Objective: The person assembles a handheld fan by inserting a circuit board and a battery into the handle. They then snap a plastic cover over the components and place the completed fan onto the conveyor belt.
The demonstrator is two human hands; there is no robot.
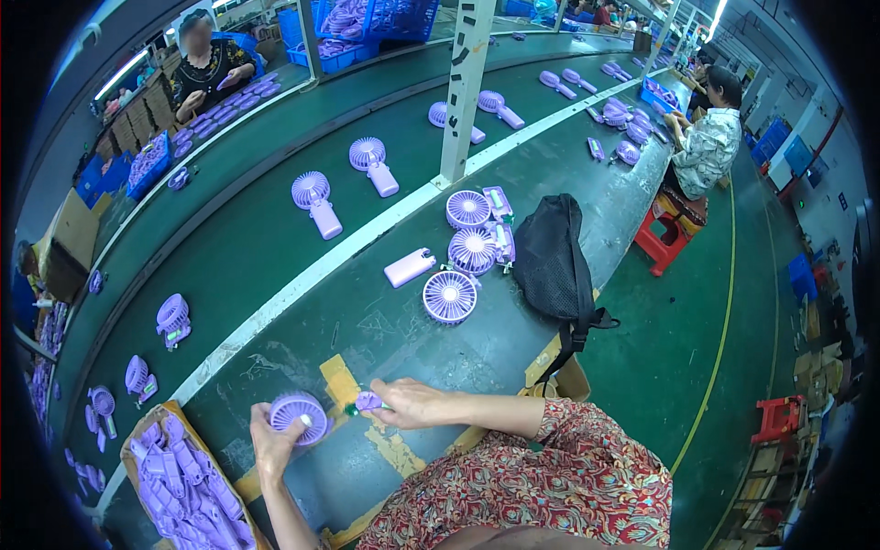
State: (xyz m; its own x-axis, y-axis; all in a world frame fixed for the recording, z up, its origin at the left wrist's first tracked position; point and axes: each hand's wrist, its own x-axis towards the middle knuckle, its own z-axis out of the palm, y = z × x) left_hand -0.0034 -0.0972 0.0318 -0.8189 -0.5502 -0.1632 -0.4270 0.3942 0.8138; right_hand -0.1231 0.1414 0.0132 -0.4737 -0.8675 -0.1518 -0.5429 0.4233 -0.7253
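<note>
Near bench edge, left hand [272,446] grips fan head [298,414]; right hand [412,403] adjacent.

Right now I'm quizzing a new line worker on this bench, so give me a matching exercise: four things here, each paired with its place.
Things:
1. round purple fan head
2. black bag
3. cardboard box of purple parts
4. red stool

Places:
A. on the green floor beside the bench
B. in the left hand
C. at the bench's near left corner
D. lying at the bench edge, strap hanging over

Pairs: 1-B, 2-D, 3-C, 4-A
</note>
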